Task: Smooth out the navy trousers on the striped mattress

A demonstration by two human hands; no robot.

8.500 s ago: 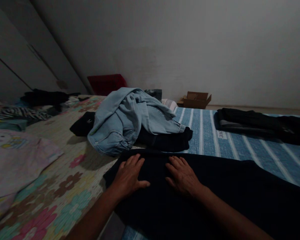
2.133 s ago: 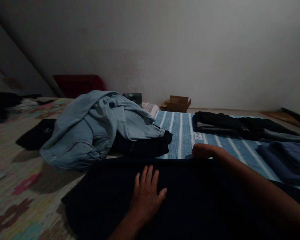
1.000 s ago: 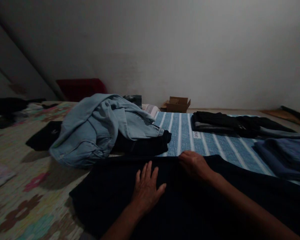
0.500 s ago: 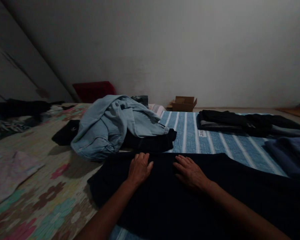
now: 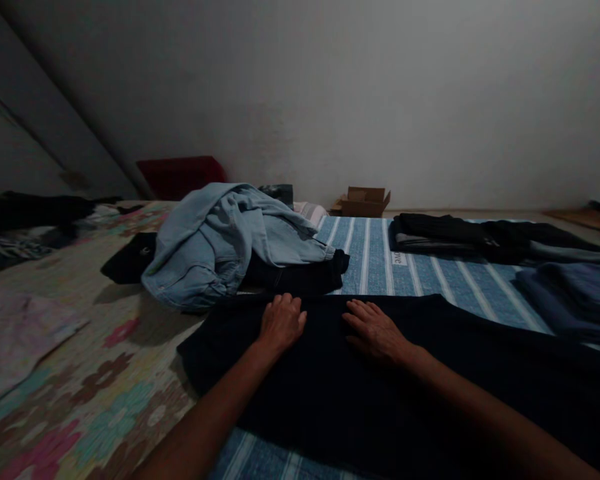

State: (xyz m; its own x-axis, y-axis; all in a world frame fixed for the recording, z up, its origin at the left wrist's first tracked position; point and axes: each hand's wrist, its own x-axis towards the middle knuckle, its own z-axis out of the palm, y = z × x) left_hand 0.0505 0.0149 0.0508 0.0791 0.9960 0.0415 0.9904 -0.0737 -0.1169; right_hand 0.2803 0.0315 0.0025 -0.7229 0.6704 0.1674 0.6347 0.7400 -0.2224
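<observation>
A dark navy garment (image 5: 330,400), which looks like a pair of trousers, lies spread out flat in front of me and runs off to the right. My left hand (image 5: 283,323) rests palm down near its far edge, the fingers slightly bent on the cloth. To the right of it, my right hand (image 5: 375,330) lies flatter on the same garment, fingers stretched out. Beyond my left hand, a crumpled light-blue denim garment (image 5: 220,240) sits on top of a dark folded garment (image 5: 295,277).
The garment lies over a blue striped cloth (image 5: 367,257) and a floral sheet (image 5: 110,380). Folded black clothes (image 5: 445,233) and folded blue clothes (image 5: 575,297) are on the right. A pale pink garment (image 5: 20,333) is at left. A cardboard box (image 5: 365,202) stands by the wall.
The view has tilted slightly, so most things appear a little higher. Both hands stay on the navy garment near its far edge, with little movement over the cloth.
</observation>
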